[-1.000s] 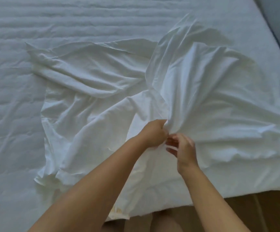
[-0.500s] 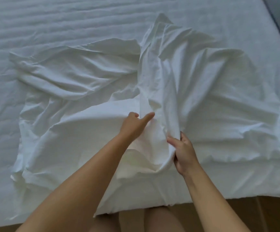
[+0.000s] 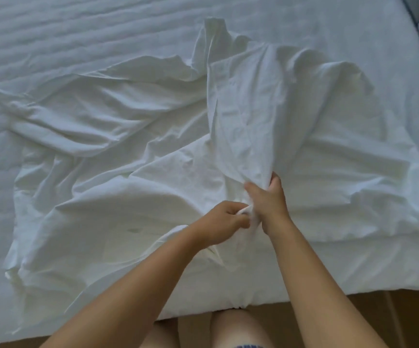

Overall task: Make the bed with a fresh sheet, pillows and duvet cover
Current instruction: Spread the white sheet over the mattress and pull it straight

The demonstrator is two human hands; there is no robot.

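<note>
Gathering cloth hand over hand seems to be the step here. The crumpled white cotton sheet (image 3: 133,136) lies in loose folds on the near half of the pale quilted mattress (image 3: 78,33), with one edge hanging over the near side above the brown floor (image 3: 404,320).

Half a second ago the left hand (image 3: 224,219) lay spread on the cloth with its fingers out. Now its grip has curled closed, pinching a small twist of fabric just beside the right wrist. The right hand (image 3: 268,202) had been holding a hanging fold lower down. It has since shifted up and away from the body, and its fingers and thumb clamp the gathered base of the tall fold that rises toward the far side.

I take this to mean the person is feeling along one hem for a corner. The sheet is not yet spread or tucked, so the task is at an early stage.
</note>
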